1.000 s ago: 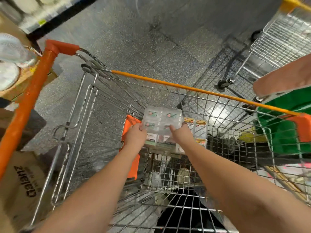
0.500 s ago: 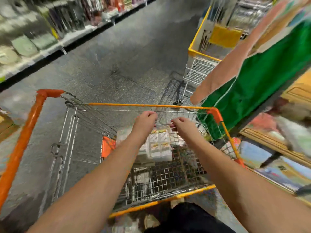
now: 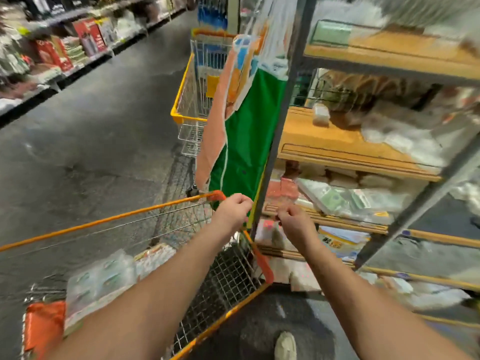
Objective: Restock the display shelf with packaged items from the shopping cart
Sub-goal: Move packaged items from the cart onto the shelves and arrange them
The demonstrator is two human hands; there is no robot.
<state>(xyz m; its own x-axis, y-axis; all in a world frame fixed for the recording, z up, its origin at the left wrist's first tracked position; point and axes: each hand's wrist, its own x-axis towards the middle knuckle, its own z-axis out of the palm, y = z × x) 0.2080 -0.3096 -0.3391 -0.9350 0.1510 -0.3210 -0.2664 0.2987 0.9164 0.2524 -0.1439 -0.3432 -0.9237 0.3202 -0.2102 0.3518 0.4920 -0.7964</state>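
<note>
- The left hand (image 3: 233,209) was raised beside the front corner of the orange-rimmed wire shopping cart (image 3: 109,219), with its fingers curled; the picture was too blurred to show whether it pinched something thin or held nothing, so I cannot tell.
- The right hand (image 3: 296,224) was near it, well apart from the cart's load, fingers also curled in front of the lower boards; what it held, if anything, I cannot tell either.
- The clear plastic packs with small labels (image 3: 104,281) lay in the cart basket, below the left forearm, and neither hand touched them.
- The wooden display shelf in a grey metal frame (image 3: 324,141) stood to the right, with bare board on its middle level and soft transparent bags further in.
- In my judgement the step was between cart and shelf: the hands were aimed at the shelf side but no pack was visibly carried.
- The next move probably called for a firm two-handed hold on a pack, because the smooth film looks slippery and the pack is wide and flat.
- It would then need to pass the upright metal post (image 3: 280,126) and the hanging green cloth banner (image 3: 246,141) without catching.
- A second wire cart with a yellow rim (image 3: 181,100) stood further along the grey floor.
</note>
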